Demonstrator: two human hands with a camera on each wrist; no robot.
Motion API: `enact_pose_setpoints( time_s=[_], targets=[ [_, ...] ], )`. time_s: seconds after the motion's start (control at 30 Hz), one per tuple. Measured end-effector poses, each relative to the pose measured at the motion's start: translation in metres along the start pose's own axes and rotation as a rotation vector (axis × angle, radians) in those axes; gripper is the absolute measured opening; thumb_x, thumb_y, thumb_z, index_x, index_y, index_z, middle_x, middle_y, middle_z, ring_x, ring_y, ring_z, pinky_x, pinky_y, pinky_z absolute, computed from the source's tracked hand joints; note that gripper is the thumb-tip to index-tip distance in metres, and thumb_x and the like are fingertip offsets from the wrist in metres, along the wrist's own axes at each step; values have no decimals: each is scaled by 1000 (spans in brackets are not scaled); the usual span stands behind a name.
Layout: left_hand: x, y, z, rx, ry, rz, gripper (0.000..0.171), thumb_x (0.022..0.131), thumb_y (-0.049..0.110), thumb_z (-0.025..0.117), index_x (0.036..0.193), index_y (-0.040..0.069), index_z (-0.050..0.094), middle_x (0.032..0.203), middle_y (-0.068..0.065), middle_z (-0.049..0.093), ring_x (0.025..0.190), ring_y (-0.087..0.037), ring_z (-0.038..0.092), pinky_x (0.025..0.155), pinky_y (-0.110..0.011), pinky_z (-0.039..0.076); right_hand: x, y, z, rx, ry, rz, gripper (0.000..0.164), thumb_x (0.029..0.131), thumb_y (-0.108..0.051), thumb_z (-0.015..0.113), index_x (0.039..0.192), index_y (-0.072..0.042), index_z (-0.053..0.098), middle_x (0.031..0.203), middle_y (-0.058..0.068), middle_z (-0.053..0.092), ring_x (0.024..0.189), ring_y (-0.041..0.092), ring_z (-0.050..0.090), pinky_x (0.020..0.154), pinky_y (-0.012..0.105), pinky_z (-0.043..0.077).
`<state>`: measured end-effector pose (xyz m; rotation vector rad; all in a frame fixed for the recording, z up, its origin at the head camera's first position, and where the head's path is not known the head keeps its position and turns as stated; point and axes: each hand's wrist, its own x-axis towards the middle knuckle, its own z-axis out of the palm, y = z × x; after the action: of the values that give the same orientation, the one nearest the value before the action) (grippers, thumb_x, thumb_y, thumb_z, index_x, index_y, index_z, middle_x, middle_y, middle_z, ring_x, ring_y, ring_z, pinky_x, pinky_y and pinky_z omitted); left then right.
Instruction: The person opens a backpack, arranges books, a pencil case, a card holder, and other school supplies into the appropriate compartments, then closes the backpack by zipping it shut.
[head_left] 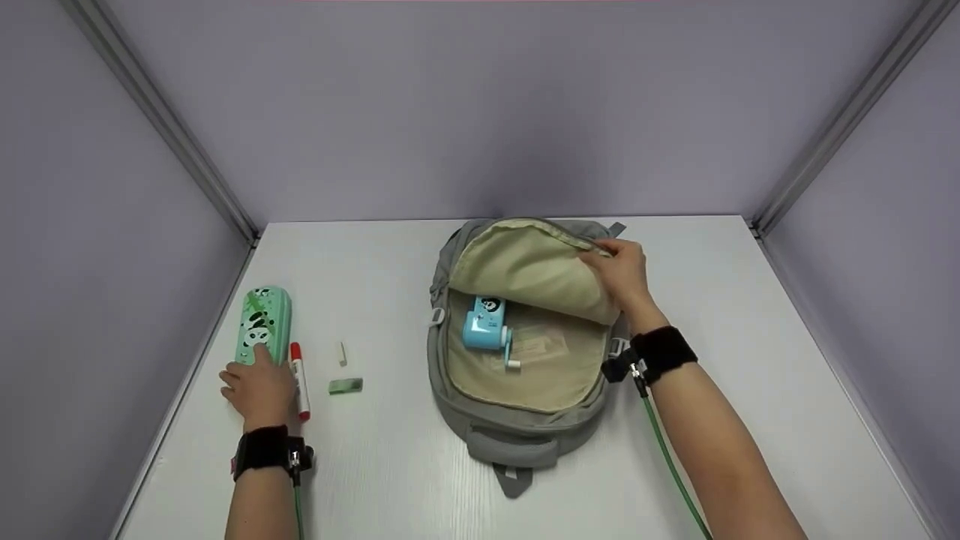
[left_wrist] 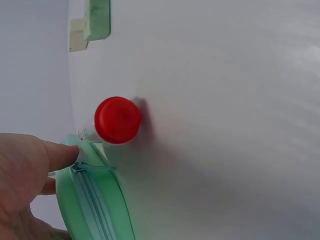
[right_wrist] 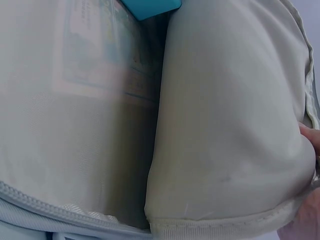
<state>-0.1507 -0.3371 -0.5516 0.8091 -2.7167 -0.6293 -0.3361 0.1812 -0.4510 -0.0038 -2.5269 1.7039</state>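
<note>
At the left, my left hand [head_left: 260, 386] is at the near end of a mint-green pencil case [head_left: 264, 319] printed with pandas. Its thumb touches the case by the zipper [left_wrist: 95, 205]; the other fingers are spread toward the left side. My right hand [head_left: 621, 271] pinches the edge of the raised flap [head_left: 525, 262] of a grey backpack [head_left: 517, 450], which lies unzipped with its pale lining showing. Inside it lies a light-blue hand-crank pencil sharpener [head_left: 486, 326] with a panda on it. In the right wrist view, only part of that hand shows beside the lining.
Just right of the pencil case lies a red-capped marker [head_left: 300, 382]. Between it and the backpack are a small whitish block [head_left: 342, 354] and a green eraser-like block [head_left: 346, 385]. Grey panels wall the white table [head_left: 390, 465] at the back and sides.
</note>
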Motion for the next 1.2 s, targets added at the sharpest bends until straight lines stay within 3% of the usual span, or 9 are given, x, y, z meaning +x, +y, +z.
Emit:
enact_pose_setpoints(
  time_s=[0.1,0.17,0.43,0.57,0.77,0.97,1.2],
  targets=[
    [2,0,-2,19,17,-4,37,93,13,54,123,-2,39,107,-48,39,99,-65,44,77,-72,39,0,0,1,2,10,-4,35,85,-13,76,115,4,70,118,18,66,113,28,58,97,36,43],
    [3,-1,-3,19,14,-4,41,91,14,55,127,-1,41,106,-45,41,94,-63,48,69,-70,42,0,0,1,-8,14,-6,36,84,-13,77,115,4,70,117,18,66,112,27,58,97,35,43],
    [4,-1,-9,19,-114,-30,62,91,22,64,143,1,37,123,-47,31,100,-66,46,71,-71,44,1,2,0,-30,21,-14,35,84,-13,77,114,4,70,117,19,67,112,28,59,97,35,43],
    [7,-3,-10,17,-131,-42,63,91,23,65,144,2,38,125,-47,30,101,-66,46,72,-70,45,-1,1,1,-25,24,-17,34,84,-12,77,113,4,71,115,19,67,110,27,60,95,35,45],
    [10,-5,-9,25,-72,-57,59,91,19,62,144,4,42,125,-45,32,106,-63,46,76,-71,43,0,2,1,6,9,4,34,84,-10,76,114,5,70,117,19,66,110,25,59,95,33,44],
    [9,4,-12,15,-9,-41,57,93,22,59,146,6,43,121,-42,35,103,-60,47,74,-70,43,1,0,2,17,11,4,35,84,-9,76,114,7,69,118,21,65,114,27,58,98,34,43],
    [-1,28,-17,14,83,61,57,92,27,63,144,11,47,120,-41,39,98,-59,51,66,-71,45,2,2,0,1,8,-1,33,85,-9,76,114,5,70,118,20,66,113,27,58,98,35,44]
  ],
)
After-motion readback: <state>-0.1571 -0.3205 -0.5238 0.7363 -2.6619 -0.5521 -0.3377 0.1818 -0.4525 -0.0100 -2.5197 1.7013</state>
